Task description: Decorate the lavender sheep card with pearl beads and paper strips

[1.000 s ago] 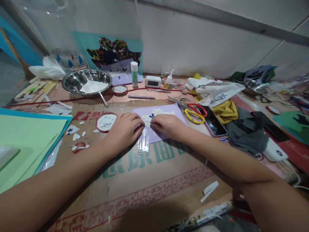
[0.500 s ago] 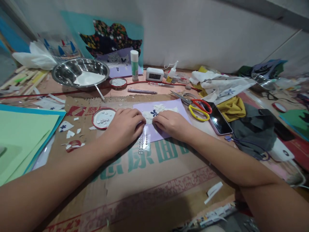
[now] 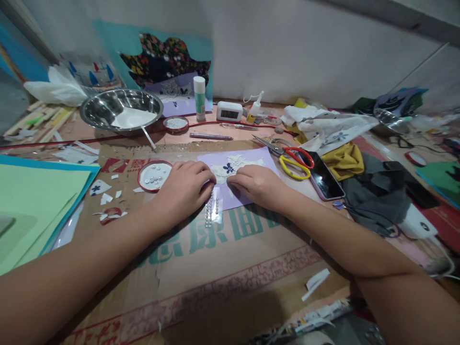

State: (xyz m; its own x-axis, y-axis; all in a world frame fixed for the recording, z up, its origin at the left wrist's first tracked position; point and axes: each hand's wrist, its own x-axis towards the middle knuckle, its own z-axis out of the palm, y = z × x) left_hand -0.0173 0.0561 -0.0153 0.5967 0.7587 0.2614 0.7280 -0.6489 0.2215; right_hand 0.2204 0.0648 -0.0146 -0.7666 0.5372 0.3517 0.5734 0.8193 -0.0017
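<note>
1. Currently, the left hand point(image 3: 192, 186) has thumb and forefinger drawn narrow at the upper end of a clear strip point(image 3: 216, 211) carrying rows of pearly beads; whether it grips the strip, I cannot tell.
2. The right hand point(image 3: 257, 184) is curled, fingertips close together over the purple sheet point(image 3: 212, 157); anything between them is hidden.
3. The purple sheet lies flat on printed cardboard point(image 3: 230, 273), partly covered by both hands. On it are a pale patch, a dark flower point(image 3: 228, 168) and a cluster of small white beads point(image 3: 237, 160).
4. The strip overlaps the sheet's near edge and extends onto the cardboard.
5. Just beside the left hand sits a red-rimmed lid point(image 3: 146, 173) with several loose beads in it; paper scraps lie farther to the left.
6. Beyond the right hand, scissors point(image 3: 279, 150) with one red and one yellow handle rest beside a phone point(image 3: 323, 177).
7. Toward the back of the table point(image 3: 172, 139) stand a steel bowl point(image 3: 94, 112), an upright glue stick point(image 3: 200, 98), a small digital clock point(image 3: 229, 112) and a nozzled bottle point(image 3: 254, 111).
</note>
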